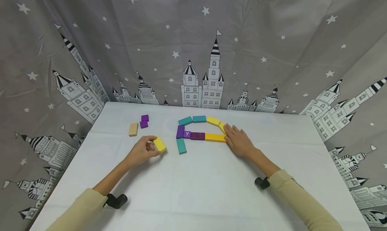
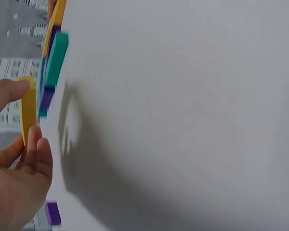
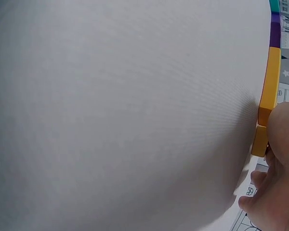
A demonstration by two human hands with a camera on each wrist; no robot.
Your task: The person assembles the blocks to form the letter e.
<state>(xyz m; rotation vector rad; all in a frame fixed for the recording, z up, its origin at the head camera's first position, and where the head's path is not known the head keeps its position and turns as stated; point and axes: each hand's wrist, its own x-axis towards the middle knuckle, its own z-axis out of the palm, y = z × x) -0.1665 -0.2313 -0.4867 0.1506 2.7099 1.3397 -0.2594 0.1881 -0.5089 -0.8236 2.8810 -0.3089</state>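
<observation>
Yellow rectangular block (image 1: 160, 144) with smooth faces is pinched at its two ends between the thumb and fingers of the left hand (image 1: 139, 152); it appears to be held just above the bench (image 1: 193, 190), left of an outline laid out in coloured blocks and apart from it. The right hand (image 1: 240, 142) is laid palm down with its fingers extended, touching the outline's right end, where the slanting yellow block (image 1: 222, 127) and the long orange-yellow block (image 1: 215, 137) are partly covered. What lies beneath the palm cannot be told.

Nearest to the held piece stands the slightly slanted teal rectangular block (image 1: 181, 146), which touches, or nearly touches, the dark purple block (image 1: 180, 132) above it. Off to the left, a beige rectangular block (image 1: 133, 129) and two small purple blocks (image 1: 144, 121) are set apart.

For good placing, the held piece is best lowered flat and kept clear of the teal leg, so that nothing is nudged askew. Since it is gripped by its ends, a long side can be set against a neighbour easily; for an end-to-end joint, the hold should first be shifted to the sides. Only light pressure is called for from the right hand.
</observation>
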